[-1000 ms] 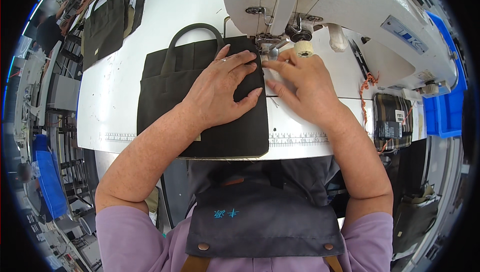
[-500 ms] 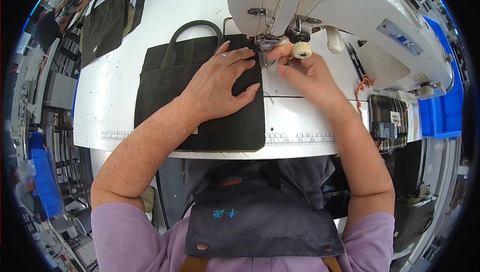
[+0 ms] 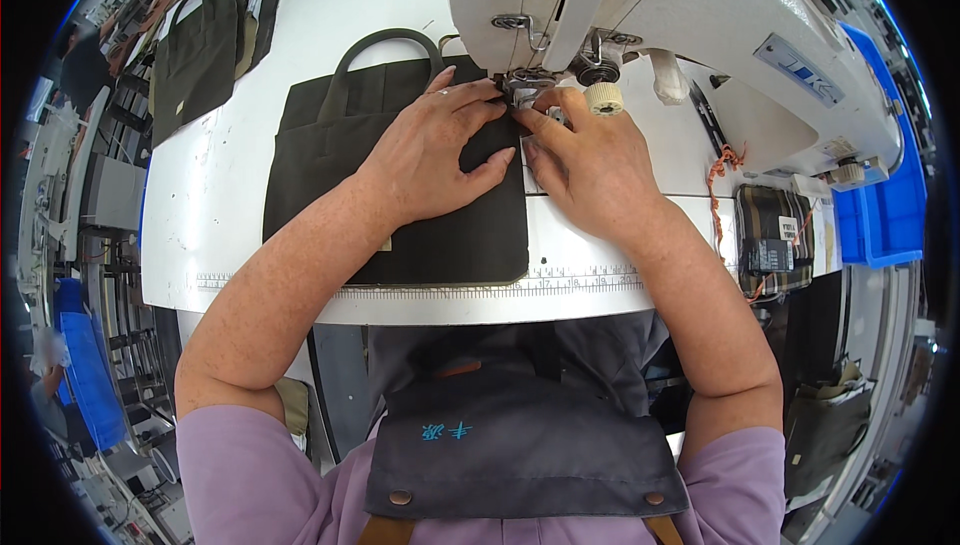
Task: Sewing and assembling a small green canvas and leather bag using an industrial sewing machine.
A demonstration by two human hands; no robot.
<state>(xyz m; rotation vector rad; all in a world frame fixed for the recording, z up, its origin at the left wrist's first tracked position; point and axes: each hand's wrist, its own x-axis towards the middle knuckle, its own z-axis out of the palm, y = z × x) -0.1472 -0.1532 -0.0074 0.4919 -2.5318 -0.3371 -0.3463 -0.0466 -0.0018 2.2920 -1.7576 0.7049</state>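
Note:
A dark olive-black fabric bag piece (image 3: 340, 175) with a looped handle lies flat on the white sewing table, its right edge at the needle area of the sewing machine (image 3: 560, 5). My left hand (image 3: 430, 150) rests on it, fingers spread and palm down, fingertips close to the presser foot (image 3: 524, 95). On the other side, my right hand (image 3: 595, 160) is bent in at the needle, its fingertips drawn in at the bag piece's edge. What those fingers pinch, if anything, is hidden. A cream knob (image 3: 604, 99) on the machine hangs just above this hand.
A printed ruler strip (image 3: 590, 280) runs along the table's front edge. To the right are tweezers (image 3: 708, 120), orange thread (image 3: 716, 195), a plaid pouch (image 3: 775, 215) and a blue bin (image 3: 870, 215). Similar dark bag pieces (image 3: 200, 60) lie at the far left.
The bag piece has slid slightly away from me, with my left hand still on it. My right hand has come in from beside the presser foot to the bag piece's edge.

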